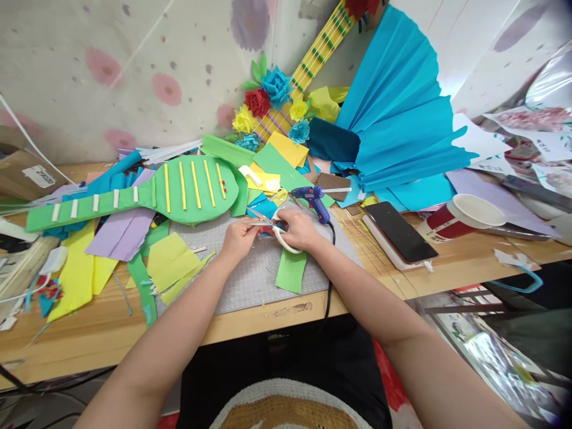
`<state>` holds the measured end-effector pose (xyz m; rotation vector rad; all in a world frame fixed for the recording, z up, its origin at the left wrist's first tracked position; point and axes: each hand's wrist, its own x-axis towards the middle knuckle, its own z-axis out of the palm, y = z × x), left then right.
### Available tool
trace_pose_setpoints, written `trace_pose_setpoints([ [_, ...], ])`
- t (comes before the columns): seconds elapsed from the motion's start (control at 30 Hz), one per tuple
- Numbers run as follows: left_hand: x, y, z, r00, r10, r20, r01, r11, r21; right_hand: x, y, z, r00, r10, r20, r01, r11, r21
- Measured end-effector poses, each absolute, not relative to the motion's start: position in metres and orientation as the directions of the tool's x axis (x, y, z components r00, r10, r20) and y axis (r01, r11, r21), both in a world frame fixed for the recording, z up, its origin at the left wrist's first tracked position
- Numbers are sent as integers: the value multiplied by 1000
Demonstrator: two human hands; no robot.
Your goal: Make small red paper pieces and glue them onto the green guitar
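White-handled scissors (282,239) are in my right hand (299,228), fingers through the loops. Their blades point left, parted, toward my left hand (239,239). That hand is closed in a pinch at the blades; whatever its fingertips hold is too small to make out. Both hands are above a grey cutting mat (236,286). Below the scissors lies a green paper strip (291,271). Just behind my right hand rests a blue glue gun (313,198). A green paper-covered lute shape (192,190) with yellow and white strips lies at the left.
A yellow paper instrument with flowers (308,77) leans on the wall beside pleated blue paper (397,107). At the right are a phone (400,231) and a paper cup (462,217). Yellow-green scraps (172,262) lie left; the glue gun's black cord (329,286) hangs over the edge.
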<state>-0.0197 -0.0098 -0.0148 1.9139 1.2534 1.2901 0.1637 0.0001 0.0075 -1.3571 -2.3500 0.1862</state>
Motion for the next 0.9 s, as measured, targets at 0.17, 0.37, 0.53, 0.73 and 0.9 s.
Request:
trace_pose_setpoints([
  [0.17,-20,-9,-14,158,898,410,420,-437,795,164,-3,11,-451,850,272,804,519,-289],
  [0.37,-19,-10,-9,165,926,339,417,-377,827,159,-7,14,-366,904,220,886,411,-214],
  [0.53,-21,-15,-10,125,936,330,470,-349,811,156,-9,17,-377,908,181,895,408,-180],
  [0.73,-26,-16,-7,170,934,315,434,-358,827,158,-6,17,-436,871,227,851,481,-209],
  [0.9,-34,-16,-8,305,919,251,311,-345,886,161,-3,15,-538,799,269,767,596,-237],
])
